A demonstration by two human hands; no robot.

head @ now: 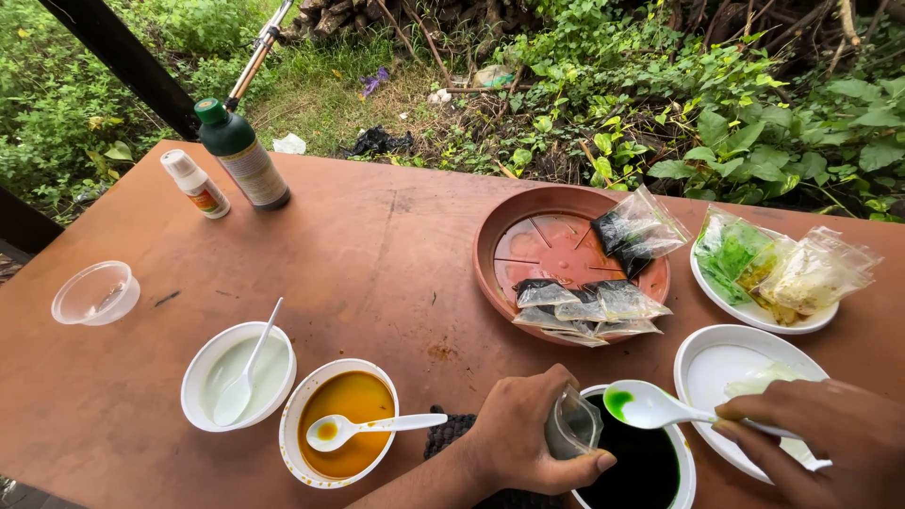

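Both hands grip: left hand [523, 429] holds a clear pouch [573, 424], right hand [818, 429] a white spoon [650, 405] just beside it.

On the worktop [377, 245], two bottles [240, 155] are stood at the far left corner, with a small tub [94, 292] set nearer along the left edge. Two bowls [238, 375], each with a spoon in it, are placed side by side at the near edge. A round tray [490, 254] holding packets [589, 306] is set at the middle, and a plate [754, 316] of packets to its right. A third bowl [683, 467] is found near the edge, between the left hand [523, 434] and the right hand [820, 429], with another plate [716, 344] just behind it.
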